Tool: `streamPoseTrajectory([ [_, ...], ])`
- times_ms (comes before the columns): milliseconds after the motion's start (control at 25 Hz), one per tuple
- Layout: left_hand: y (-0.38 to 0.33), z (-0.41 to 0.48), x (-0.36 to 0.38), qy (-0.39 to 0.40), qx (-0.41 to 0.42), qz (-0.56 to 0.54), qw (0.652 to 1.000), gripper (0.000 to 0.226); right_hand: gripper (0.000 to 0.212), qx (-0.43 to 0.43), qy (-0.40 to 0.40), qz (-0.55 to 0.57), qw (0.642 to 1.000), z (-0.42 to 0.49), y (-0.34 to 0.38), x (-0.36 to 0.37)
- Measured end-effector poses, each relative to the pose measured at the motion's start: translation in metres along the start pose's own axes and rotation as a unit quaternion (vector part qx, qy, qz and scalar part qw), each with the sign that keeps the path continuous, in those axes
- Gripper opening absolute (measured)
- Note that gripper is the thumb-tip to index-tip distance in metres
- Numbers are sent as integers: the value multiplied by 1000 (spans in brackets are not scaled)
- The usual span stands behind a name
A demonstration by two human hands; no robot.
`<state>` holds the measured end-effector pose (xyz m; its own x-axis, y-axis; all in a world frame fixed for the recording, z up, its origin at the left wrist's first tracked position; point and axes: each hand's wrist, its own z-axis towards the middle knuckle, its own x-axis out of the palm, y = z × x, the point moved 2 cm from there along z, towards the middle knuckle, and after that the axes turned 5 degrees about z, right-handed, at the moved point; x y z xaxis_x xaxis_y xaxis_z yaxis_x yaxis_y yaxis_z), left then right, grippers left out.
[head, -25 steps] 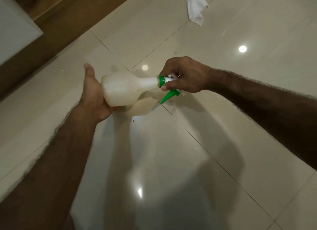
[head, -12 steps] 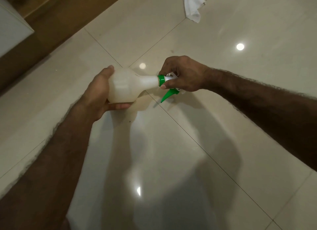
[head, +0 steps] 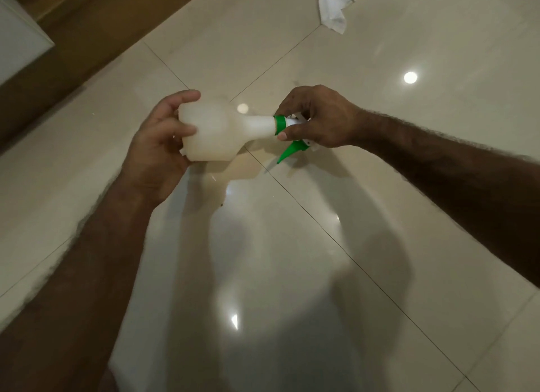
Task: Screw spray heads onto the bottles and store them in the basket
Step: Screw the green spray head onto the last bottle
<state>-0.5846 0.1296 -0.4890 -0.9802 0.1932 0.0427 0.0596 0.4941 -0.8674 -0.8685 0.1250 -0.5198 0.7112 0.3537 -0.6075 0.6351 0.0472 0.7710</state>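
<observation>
A translucent white bottle [head: 217, 131] lies sideways in the air above the floor, neck pointing right. My left hand [head: 157, 146] wraps around its base, thumb on top and fingers across its side. A white spray head with a green collar [head: 281, 124] and a green trigger [head: 292, 150] sits at the bottle's neck. My right hand [head: 318, 120] is closed over this spray head, hiding most of it. No basket is in view.
Glossy cream floor tiles [head: 292, 275] with ceiling-light reflections lie below. A crumpled white cloth [head: 333, 6] lies on the floor at the top. A dark wooden strip [head: 96, 20] and a white panel [head: 17, 41] run along the upper left.
My left hand went from an open palm under the bottle's base to fingers closed around it. The right hand kept its hold on the spray head.
</observation>
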Motion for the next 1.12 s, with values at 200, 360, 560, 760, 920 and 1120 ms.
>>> streamPoseTrajectory([
  [200, -1, 3, 8, -59, -98, -117, 987, 63, 34, 6, -9, 19, 1000, 2, -3, 2],
  [360, -4, 1, 12, 15, -142, 105, 984, 47, 33, 5, -8, 20, 1000, -1, 1, 0],
  [560, -9, 4, 3, 14, 26, -22, 999, 51, 26, 61, 38, 156, 985, -5, 4, -5],
  [760, 1, 0, 10, -42, -77, 138, 987, 60, 22, 69, 46, 197, 977, 0, 12, -1],
  [920, -2, 4, -4, 50, 88, 97, 990, 38, 24, 114, 93, 223, 964, -3, 8, -2],
  [1120, -10, 10, -10, 118, 67, 338, 931, 82, 25, 151, 84, 293, 940, -8, 6, 5],
])
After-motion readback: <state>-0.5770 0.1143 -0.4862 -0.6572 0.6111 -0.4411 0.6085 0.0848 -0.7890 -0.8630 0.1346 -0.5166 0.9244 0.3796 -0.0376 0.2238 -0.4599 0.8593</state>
